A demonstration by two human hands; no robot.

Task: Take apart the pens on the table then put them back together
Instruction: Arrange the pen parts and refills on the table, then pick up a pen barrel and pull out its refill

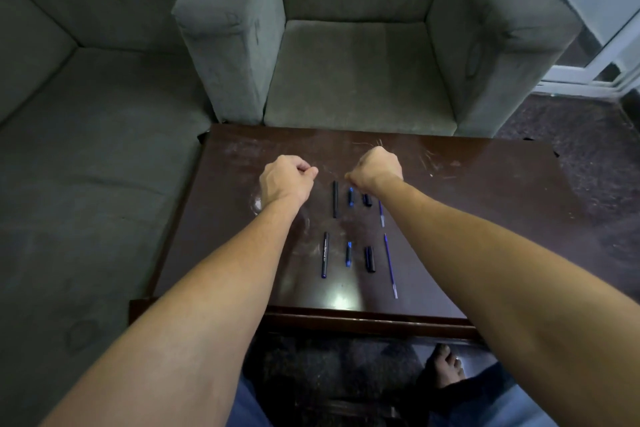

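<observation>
Two pens lie in pieces in two rows on the dark wooden table [485, 191]. The far row holds a black barrel [335, 199], a blue-tipped piece [351, 197], a short black cap [367, 200] and a thin refill [381, 213], partly hidden by my right forearm. In the near row are a black barrel with printing [325, 255], a blue-tipped piece [348, 254], a black cap [370, 258] and a long blue refill [390, 265]. My left hand [285, 180] is a fist left of the far row. Just beyond that row, my right hand [377, 168] is also fisted. Neither visibly holds anything.
A grey armchair [360, 80] stands right behind the table and a grey sofa [86, 149] runs along the left. The table's near edge [346, 317] is above my knees and a bare foot [446, 367]. Dark carpet [588, 156] lies to the right.
</observation>
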